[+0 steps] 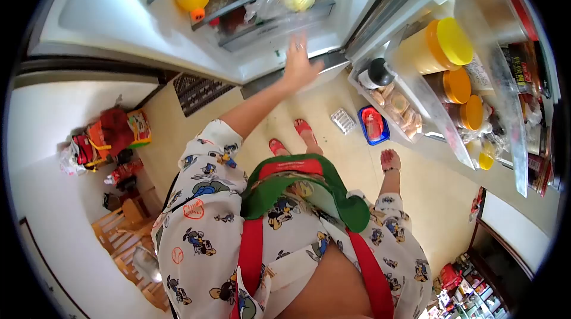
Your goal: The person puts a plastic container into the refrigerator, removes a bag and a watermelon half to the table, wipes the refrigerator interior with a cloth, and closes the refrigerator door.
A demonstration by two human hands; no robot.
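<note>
The biggest thing is the fridge [89,24]. It stands at 12 o'clock, wide open. Its door [538,39] swings out between 2 and 3 o'clock, full of jars and packs. Pale floor [351,161] lies below. A white shirt [202,224] with cartoon prints fills 6 o'clock, and a green apron [297,170] with red straps goes over it. A brown chair [122,224] is at 8 o'clock. Inside the fridge, the clear drawers [278,23] are at 12 o'clock, packed with bags of food. A dark mat [199,94] lies at 10 o'clock. The low door bin [370,101] is near 2 o'clock. A blue tub [380,139] with something red in it sits on the floor, just before 3 o'clock.

The left hand [301,60] is at 12 o'clock, near the drawers. It is blurry, but its fingers look spread, and I see nothing in it. The right hand [390,159] hangs just past 3 o'clock, near the tub; I can't tell if it is open or closed. A small white pack [343,121] lies beside the tub.
</note>
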